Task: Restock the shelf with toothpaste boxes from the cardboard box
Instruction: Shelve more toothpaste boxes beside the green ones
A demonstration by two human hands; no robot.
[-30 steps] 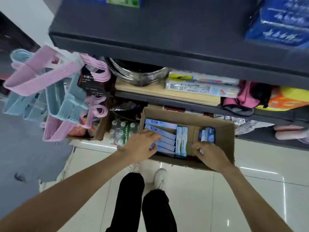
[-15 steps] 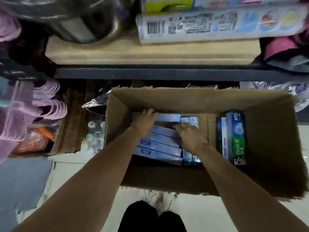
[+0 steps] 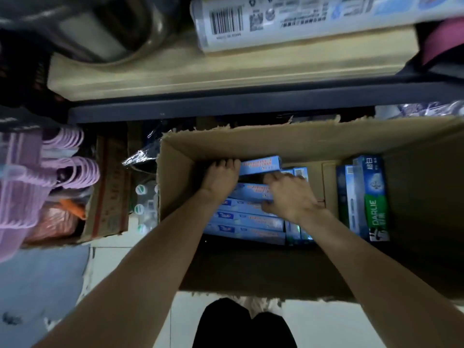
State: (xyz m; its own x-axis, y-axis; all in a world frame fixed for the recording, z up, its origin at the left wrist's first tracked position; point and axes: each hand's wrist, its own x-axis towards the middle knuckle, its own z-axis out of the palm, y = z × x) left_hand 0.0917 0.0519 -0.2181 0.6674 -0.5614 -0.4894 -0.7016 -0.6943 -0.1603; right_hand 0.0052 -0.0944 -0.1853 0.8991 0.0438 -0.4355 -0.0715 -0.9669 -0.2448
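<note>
An open cardboard box (image 3: 276, 136) stands on the floor below the shelf edge (image 3: 226, 102). Inside lies a stack of light blue toothpaste boxes (image 3: 247, 217). My left hand (image 3: 221, 177) reaches in at the stack's left end, fingers curled over the end of the topmost blue box (image 3: 261, 165), which is tilted up. My right hand (image 3: 288, 194) lies over the stack's right end, fingers curled onto the blue boxes. Several green and blue Darlie boxes (image 3: 369, 197) stand on edge at the right of the carton.
Above the carton the wooden shelf (image 3: 175, 79) bears a large wrapped roll (image 3: 301, 18) and a metal pot (image 3: 88, 28). Pink hangers (image 3: 37, 177) hang at left. A second carton (image 3: 108, 192) and bottled drinks (image 3: 144, 207) sit left of the box.
The camera has dropped closer to the carton. Both hands have gone deeper onto the blue stack, and the top box's far end has lifted.
</note>
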